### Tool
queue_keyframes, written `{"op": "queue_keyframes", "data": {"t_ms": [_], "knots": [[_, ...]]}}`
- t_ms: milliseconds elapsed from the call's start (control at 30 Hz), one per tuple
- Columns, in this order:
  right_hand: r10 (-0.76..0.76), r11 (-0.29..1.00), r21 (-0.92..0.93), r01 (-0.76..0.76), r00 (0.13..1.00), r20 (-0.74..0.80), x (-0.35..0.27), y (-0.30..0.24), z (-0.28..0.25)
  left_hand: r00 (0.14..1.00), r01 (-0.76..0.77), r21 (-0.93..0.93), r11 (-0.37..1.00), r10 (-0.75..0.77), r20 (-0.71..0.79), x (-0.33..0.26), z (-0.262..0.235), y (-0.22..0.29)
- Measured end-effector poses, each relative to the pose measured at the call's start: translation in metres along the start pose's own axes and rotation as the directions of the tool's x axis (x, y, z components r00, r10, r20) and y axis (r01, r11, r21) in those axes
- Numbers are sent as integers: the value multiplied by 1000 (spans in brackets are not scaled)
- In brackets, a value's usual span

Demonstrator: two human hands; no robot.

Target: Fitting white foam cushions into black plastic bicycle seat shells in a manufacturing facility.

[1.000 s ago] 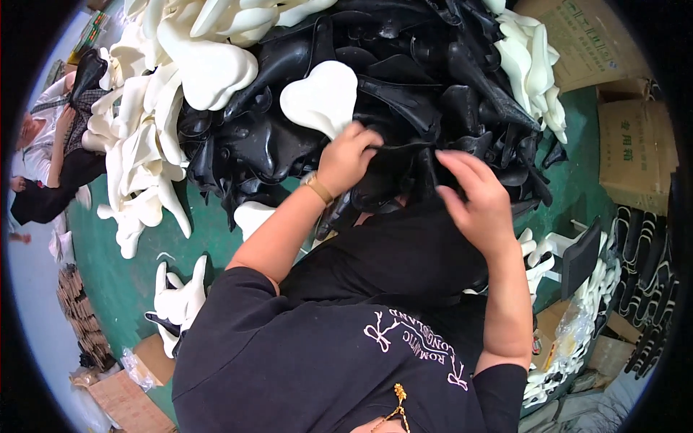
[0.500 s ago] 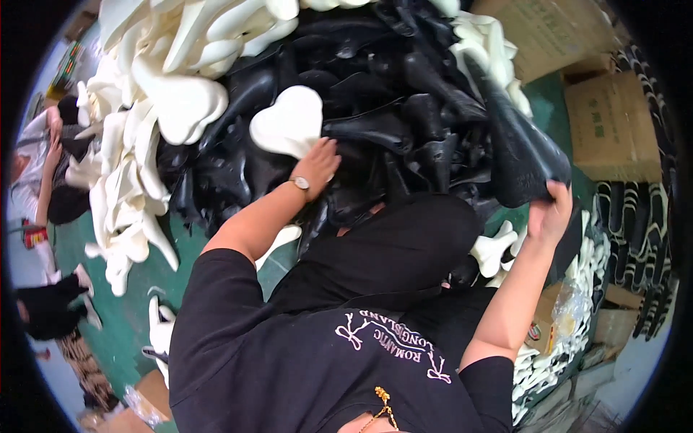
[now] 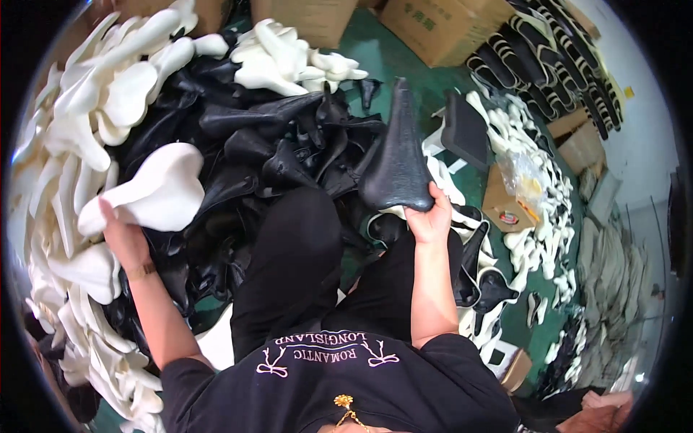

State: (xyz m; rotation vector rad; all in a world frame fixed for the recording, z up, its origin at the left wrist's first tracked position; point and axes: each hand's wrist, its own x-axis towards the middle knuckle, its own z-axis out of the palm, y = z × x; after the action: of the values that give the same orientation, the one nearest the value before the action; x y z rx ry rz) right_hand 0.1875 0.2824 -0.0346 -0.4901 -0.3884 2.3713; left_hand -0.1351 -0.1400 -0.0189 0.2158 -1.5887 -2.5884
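At the left, my left hand (image 3: 128,242) is closed on the narrow nose of a white foam bicycle saddle pad (image 3: 164,186), its wide lobed end pointing right over the pile. My right hand (image 3: 431,216) grips a black bicycle saddle cover (image 3: 397,162) by its wide rear edge, in front of my right knee. The cover's narrow nose points away from me, smooth outer face showing; fingers beneath it are partly hidden. Between my hands lies a heap of black saddle covers (image 3: 249,148), reaching up to my bent legs.
White foam pads (image 3: 68,224) are piled along the left, with another cluster (image 3: 278,58) at the back. Cardboard boxes (image 3: 437,32) stand far off. To the right are a dark-topped stool (image 3: 465,130), white-edged black covers (image 3: 494,289) and an open box (image 3: 509,202).
The view has turned rightward. My left hand, earlier resting by a white pad on the heap, now holds one up at the left. My right hand still holds the black cover, now nearer the middle.
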Motion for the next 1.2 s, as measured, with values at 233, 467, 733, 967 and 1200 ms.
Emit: {"op": "queue_keyframes", "data": {"t_ms": [233, 467, 733, 967, 1200], "knots": [[107, 994, -1, -110, 972, 208, -32, -3, 14, 675, 606, -344, 717, -235, 699, -67, 3, -13], [-12, 1000, 26, 8, 983, 182, -46, -11, 2, 531, 732, -2, 682, -569, 628, -133, 61, -23], [-269, 878, -342, 334, 936, 225, -93, 6, 56, 455, 818, -36, 574, -608, 651, -171, 104, -46], [-29, -300, -507, 808, 523, 852, -127, 50, 71, 567, 670, -85, 738, -435, 700, -200, 148, -67], [11, -330, -453, 828, 483, 876, -125, 68, 68, 580, 676, -87, 732, -455, 675, -203, 154, -73]]}}
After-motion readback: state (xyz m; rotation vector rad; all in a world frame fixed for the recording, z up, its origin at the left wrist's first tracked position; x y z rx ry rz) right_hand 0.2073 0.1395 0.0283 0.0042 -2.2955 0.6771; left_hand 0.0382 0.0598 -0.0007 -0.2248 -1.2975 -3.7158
